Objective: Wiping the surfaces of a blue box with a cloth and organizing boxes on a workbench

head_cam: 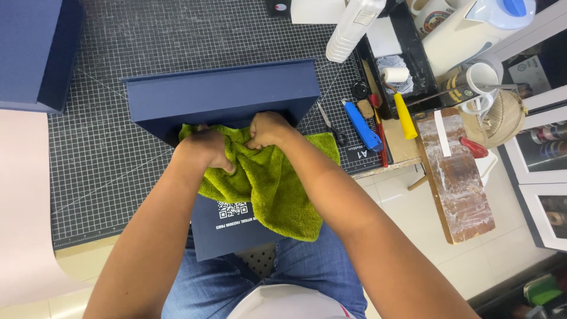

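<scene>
A dark blue box [221, 94] stands on a black gridded cutting mat [100, 147]. A green towel [277, 189] is bunched against the box's near side and hangs down over a dark blue printed flap [215, 230] above my lap. My left hand [207, 147] is clenched on the towel's left part. Beside it, my right hand [269, 129] grips the towel's upper fold, pressed to the box edge. Both hands touch the towel and sit close together.
Another dark blue box [35, 53] lies at the far left. To the right lie a blue utility knife [361, 125], a yellow-handled paint roller [400, 94] by a black tray [407, 53], a white plastic bottle [351, 26], a glue-stained wooden board [460, 177] and a kettle [472, 23].
</scene>
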